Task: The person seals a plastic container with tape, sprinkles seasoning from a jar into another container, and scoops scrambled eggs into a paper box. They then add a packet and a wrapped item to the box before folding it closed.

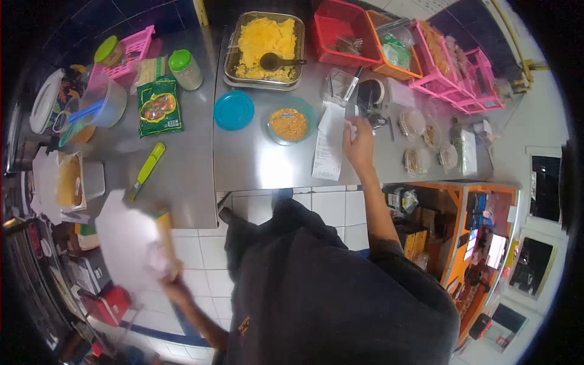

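R hand (359,145) on steel counter (267,165), fingers at top edge of receipt (327,152); grip unclear. L hand (168,275) low, off counter, gripping blurred white sheet (125,240). Bowl (289,123) w/ orange crumbs just left of receipt, blue lid (233,110) beside it. Tray (263,83) of yellow food w/ ladle (272,61) behind. Green knife (146,169) far left.

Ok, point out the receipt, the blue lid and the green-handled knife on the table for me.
receipt (327,155), head view, middle of the paper strip.
blue lid (233,110), head view, centre of its top.
knife (149,163), head view, on the green handle.
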Motion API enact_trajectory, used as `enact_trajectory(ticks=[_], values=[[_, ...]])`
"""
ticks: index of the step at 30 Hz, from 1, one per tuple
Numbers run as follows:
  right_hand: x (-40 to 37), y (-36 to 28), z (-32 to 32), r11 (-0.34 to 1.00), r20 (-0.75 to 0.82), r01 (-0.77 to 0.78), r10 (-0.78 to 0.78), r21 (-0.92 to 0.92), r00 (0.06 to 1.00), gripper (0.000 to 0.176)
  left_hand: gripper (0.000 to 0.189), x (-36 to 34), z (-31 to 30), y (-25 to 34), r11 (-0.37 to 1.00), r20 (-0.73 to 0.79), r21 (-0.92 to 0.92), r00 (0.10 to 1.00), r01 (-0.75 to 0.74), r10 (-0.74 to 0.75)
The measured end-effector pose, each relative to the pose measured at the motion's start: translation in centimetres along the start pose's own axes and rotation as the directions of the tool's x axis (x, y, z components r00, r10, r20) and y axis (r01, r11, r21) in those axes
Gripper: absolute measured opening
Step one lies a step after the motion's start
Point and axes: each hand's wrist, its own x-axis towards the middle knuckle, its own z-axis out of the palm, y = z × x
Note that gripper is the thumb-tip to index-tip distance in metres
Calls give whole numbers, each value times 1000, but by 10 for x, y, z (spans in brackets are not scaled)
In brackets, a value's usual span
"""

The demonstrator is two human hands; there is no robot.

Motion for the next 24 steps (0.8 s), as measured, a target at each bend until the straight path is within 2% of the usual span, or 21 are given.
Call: enact_trajectory(ticks=[1, 3, 4, 5, 6, 7, 9, 10, 11, 13, 14, 15, 16, 17, 19, 20, 21, 22, 23, 24], values=[[19, -3, 3, 1000, 4, 1, -1, 22, 1000, 17, 62, -16, 47, 4, 998, 73, 61, 997, -24, 19], [61, -16, 10, 983, 24, 1, -5, 184, 1000, 15, 44, -19, 67, -43, 998, 168, 17, 984, -66, 63], [82, -22, 16, 978, 22, 17, -22, 209, 1000, 15, 47, -27, 89, -48, 982, 209, 181, 978, -60, 21], [104, -30, 23, 972, 20, 136, -143, 193, 990, 14, 51, -36, 117, -51, 939, 237, 337, 971, -59, -24], [124, -39, 32, 951, 17, 254, -261, 175, 965, 14, 55, -45, 147, -52, 998, 204, 61, 979, 18, -30], [139, -50, 42, 944, 9, 266, -273, 196, 962, 14, 58, -51, 172, -52, 972, 182, -220, 982, 86, -46], [167, -71, 61, 924, 111, 341, -362, 171, 926, 16, 61, -55, 205, -51, 981, 212, -154, 973, 121, -86], [179, -77, 76, 903, 135, 401, -422, 154, 897, 20, 61, -52, 210, -62, 999, 244, 0, 968, 54, -52], [186, -80, 89, 898, 131, 409, -430, 162, 893, 20, 65, -44, 215, -74, 998, 242, -1, 968, 69, -66], [200, -86, 108, 797, 398, 576, -477, -180, 784, 23, 71, -52, 244, -38, 974, 242, 4, 945, 225, -219], [205, -86, 119, 735, 530, 606, -399, -304, 749, 21, 71, -52, 252, -32, 974, 241, 2, 945, 226, -220], [203, -83, 126, 734, 534, 607, -396, -305, 747, 21, 72, -51, 257, -29, 973, 223, 87, 948, 212, -227], [203, -78, 131, 645, 530, 678, -460, -352, 712, 21, 72, -48, 262, -27, 966, 208, 166, 951, 198, -231], [208, -73, 135, 541, 530, 741, -524, -397, 667, 21, 72, -40, 262, -31, 967, 209, 154, 950, 204, -233], [209, -72, 134, 502, 557, 773, -541, -388, 631, 19, 75, -27, 256, -31, 943, 355, 315, 909, 106, -220], [208, -73, 134, 476, 577, 796, -553, -373, 601, 18, 66, -31, 260, -30, 945, 273, 323, 950, 59, -153], [208, -73, 135, 470, 582, 802, -556, -369, 594, 18, 66, -30, 259, -9, 946, 267, 318, 951, 66, -157], [210, -72, 134, 469, 560, 811, -589, -350, 582, 16, 54, -25, 258, 16, 727, 339, 685, 904, -48, -259], [210, -72, 132, 469, 539, 819, -619, -330, 572, 15, 48, -24, 258, 40, 376, 355, 903, 851, -206, -386], [208, -75, 130, 464, 543, 822, -618, -331, 568, 15, 40, -28, 260, 58, 321, 391, 906, 833, -274, -391]])
